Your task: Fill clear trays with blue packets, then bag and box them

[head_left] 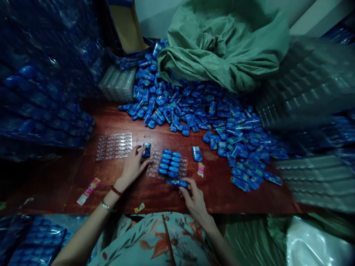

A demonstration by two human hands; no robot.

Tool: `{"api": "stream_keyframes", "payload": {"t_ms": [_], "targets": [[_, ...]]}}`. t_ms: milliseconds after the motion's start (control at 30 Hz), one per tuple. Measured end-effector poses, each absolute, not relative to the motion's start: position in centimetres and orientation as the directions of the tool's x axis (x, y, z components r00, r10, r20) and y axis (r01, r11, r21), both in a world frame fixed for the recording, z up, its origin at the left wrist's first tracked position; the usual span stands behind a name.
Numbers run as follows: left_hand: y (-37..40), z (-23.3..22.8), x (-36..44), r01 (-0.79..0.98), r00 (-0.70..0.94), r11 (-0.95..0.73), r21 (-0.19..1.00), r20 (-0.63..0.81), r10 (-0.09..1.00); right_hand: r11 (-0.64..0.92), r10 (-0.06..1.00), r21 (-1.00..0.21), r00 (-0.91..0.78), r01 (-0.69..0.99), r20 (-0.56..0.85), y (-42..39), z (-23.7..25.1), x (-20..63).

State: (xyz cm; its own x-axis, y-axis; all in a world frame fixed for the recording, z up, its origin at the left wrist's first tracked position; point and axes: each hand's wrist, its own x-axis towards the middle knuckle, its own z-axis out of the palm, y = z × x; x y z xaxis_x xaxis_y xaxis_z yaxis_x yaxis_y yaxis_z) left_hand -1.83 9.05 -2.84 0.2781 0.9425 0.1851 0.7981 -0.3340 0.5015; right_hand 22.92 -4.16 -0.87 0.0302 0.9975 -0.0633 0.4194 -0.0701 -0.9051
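A clear plastic blister tray (154, 168) lies on the red-brown wooden table (216, 192) in front of me, most of its pockets filled with small blue packets (169, 162). My left hand (133, 166) pinches one blue packet (146, 149) at the tray's upper left corner. At the tray's near edge, my right hand (194, 197) grips another blue packet (177, 183). One loose blue packet (196, 153) lies just right of the tray.
A large heap of loose blue packets (199, 111) spreads across the back and right of the table below a green sack (224, 44). An empty clear tray (114, 146) lies at left. Stacked filled trays (41, 99) stand left, empty tray stacks (313, 92) right. Pink wrappers (89, 190) lie near.
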Motion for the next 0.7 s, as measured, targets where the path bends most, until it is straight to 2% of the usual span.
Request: {"api": "stream_keyframes", "payload": {"t_ms": [100, 200, 300, 433, 567, 700], "targets": [[10.1, -2.6, -0.9, 0.850, 0.245, -0.299, 0.434, 0.177, 0.953, 0.112, 0.993, -0.739, -0.047, 0.665, 0.109, -3.9, -2.4, 22.3], [10.6, -2.4, -0.3, 0.874, 0.232, -0.282, 0.397, 0.169, 0.958, 0.217, 0.967, -0.524, -0.110, 0.824, 0.228, -4.2, -3.2, 22.5], [10.4, -2.4, 0.1, 0.899, 0.131, -0.190, 0.394, 0.173, 0.976, 0.250, 0.959, -0.366, -0.177, 0.896, 0.221, -4.4, -2.9, 22.7], [10.0, -2.1, 0.7, 0.915, 0.023, -0.061, 0.398, 0.098, 0.995, 0.306, 0.948, -0.197, -0.280, 0.931, 0.149, -3.7, -1.7, 23.0], [8.2, -0.9, 0.2, 0.823, 0.028, -0.116, 0.556, 0.164, 0.986, 0.370, 0.928, -0.147, -0.359, 0.917, 0.097, -2.8, -0.6, 23.7], [3.7, 0.8, -1.3, 0.697, -0.025, -0.172, 0.696, 0.264, 0.964, 0.408, 0.913, -0.202, -0.402, 0.890, 0.071, -2.7, -0.2, 24.3]]}}
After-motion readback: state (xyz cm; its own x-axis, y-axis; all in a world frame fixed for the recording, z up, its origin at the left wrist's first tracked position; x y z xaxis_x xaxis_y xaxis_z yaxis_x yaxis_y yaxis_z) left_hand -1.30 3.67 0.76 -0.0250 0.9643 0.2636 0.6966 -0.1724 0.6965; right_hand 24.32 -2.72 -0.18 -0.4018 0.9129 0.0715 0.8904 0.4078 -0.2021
